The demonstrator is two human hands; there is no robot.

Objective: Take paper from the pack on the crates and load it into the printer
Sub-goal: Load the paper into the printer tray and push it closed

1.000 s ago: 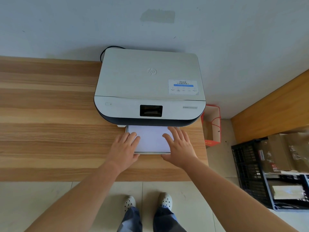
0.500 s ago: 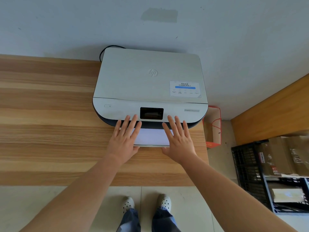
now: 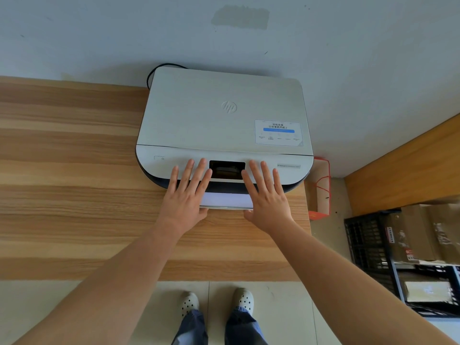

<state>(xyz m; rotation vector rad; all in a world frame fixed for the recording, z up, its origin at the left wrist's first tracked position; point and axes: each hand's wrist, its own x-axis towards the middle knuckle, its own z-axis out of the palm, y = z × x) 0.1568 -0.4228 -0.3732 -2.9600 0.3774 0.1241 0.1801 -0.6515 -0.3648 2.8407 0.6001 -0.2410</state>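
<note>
On the wood-grain desk (image 3: 74,170), left hand (image 3: 185,197) and right hand (image 3: 267,199) flat, fingers spread, apparently on white paper (image 3: 226,200); rounded printer (image 3: 224,120)

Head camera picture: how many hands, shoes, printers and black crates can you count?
Hands: 2, the left hand and the right hand, both flat and open at the paper tray
Shoes: 2, white and
Printers: 1
Black crates: 2, stacked at the right and
Total: 7
</note>
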